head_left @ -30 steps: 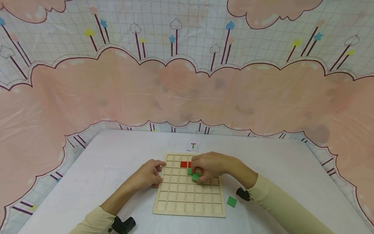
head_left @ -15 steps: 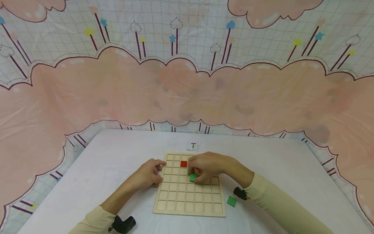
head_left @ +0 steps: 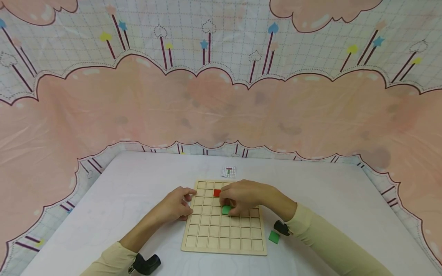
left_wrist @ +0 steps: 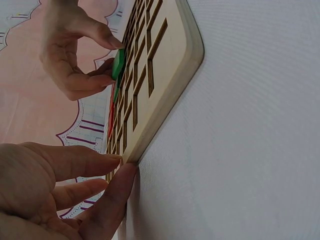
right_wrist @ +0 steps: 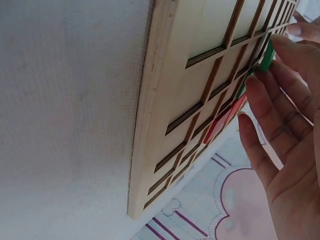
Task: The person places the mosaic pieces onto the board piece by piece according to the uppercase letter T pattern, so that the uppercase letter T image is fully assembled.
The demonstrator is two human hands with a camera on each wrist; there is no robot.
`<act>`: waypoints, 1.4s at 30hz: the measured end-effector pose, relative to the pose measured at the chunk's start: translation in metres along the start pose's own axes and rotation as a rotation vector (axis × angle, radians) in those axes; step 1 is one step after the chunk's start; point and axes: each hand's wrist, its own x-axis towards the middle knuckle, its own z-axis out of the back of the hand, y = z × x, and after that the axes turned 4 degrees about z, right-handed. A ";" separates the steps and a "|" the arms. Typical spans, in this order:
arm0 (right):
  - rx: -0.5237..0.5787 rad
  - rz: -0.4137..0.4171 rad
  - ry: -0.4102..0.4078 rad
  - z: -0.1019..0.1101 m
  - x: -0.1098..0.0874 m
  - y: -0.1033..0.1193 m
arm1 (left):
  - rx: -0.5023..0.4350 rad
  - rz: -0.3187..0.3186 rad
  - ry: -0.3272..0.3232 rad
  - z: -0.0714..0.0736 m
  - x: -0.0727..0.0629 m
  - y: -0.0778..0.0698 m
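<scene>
A wooden grid board (head_left: pixel 224 232) lies flat on the white table. My right hand (head_left: pixel 245 197) pinches a green square tile (head_left: pixel 226 210) between thumb and fingers, low over a cell near the board's middle. In the left wrist view the held tile (left_wrist: pixel 118 64) is tilted close to the grid. Red tiles (right_wrist: pixel 220 122) sit in one row of the board, with another green tile (right_wrist: pixel 243 85) beside them; the right hand covers most of these in the head view. My left hand (head_left: pixel 176 205) touches the board's left edge with spread fingertips.
A loose green tile (head_left: pixel 274 237) lies right of the board, close to the black wrist camera (head_left: pixel 282 227). Beyond the board's far edge is a small printed pattern card (head_left: pixel 229 171). A patterned cloth (head_left: pixel 221 111) hangs behind the table.
My right hand has shifted slightly left with the green tile, now covering more of the red tiles and the seated green one. The left hand stays at the board's edge.
</scene>
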 end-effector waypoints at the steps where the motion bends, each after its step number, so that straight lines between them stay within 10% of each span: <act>1: -0.001 0.002 -0.001 0.000 0.000 0.000 | 0.000 0.000 0.000 0.000 0.000 0.000; 42: 0.016 -0.103 -0.039 -0.005 -0.040 -0.002 | -0.003 0.018 -0.013 -0.001 0.001 -0.001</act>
